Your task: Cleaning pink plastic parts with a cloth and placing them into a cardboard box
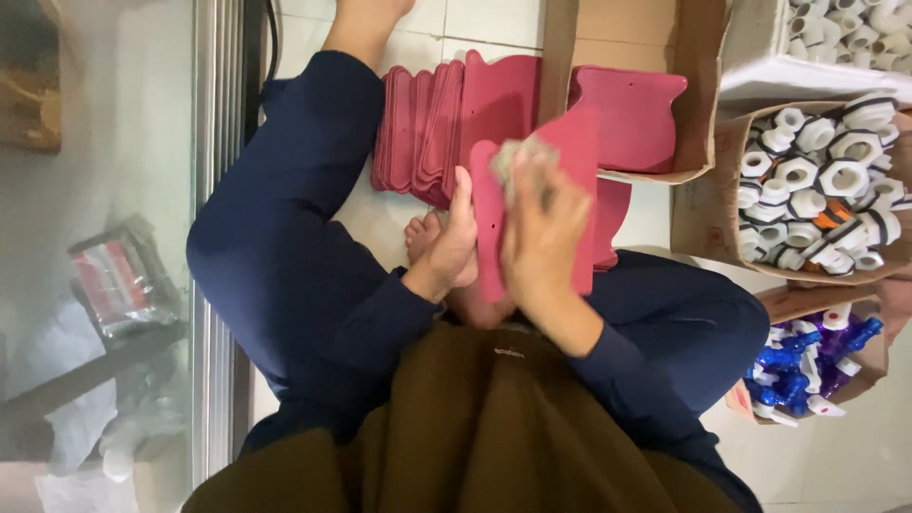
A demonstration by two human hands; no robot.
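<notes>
Left hand fingers clamping red panel upright over lap; right hand fingers pressing grey pad on it. Risk: panel twisting loose under rubbing pressure, one-edge grip.

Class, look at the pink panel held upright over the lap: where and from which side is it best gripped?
Grip the pink panel by its long left edge, from the left, as the left hand does: it stands upright and flat, and the right hand covers its face.
</notes>
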